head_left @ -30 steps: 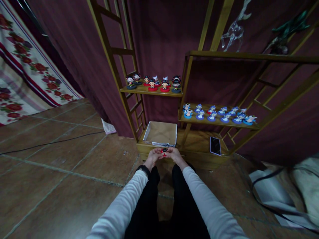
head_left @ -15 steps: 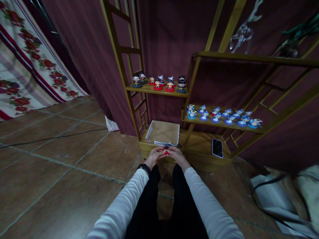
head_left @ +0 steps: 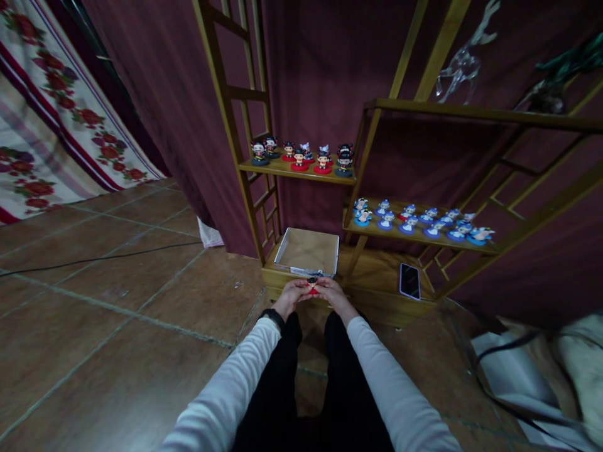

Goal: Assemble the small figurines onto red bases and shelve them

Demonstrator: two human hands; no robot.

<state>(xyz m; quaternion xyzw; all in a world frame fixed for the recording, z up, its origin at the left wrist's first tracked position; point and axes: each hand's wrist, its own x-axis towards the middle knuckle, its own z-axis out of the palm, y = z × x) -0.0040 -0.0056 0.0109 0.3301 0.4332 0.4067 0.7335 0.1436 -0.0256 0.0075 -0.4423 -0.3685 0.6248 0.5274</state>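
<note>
A small figurine with a black top and a red base is held between both hands in front of the shelf. My left hand is closed on its left side, and my right hand grips the right side. Fingers partly cover the figurine. Just beyond the hands lies an open shallow box with a tan inside. Several similar figurines with red or black bases, one of them a red-based figurine, stand on the upper left shelf.
Several blue and purple figurines line the right shelf. A phone lies on the bottom board. Above stands a clear deer ornament. A black cable crosses the tiled floor; a bag with a dark strap sits at right.
The figurine has tipped slightly in my fingers, so more of its front and head shows. Both hands stay in nearly the same place; the view has shifted very slightly.
</note>
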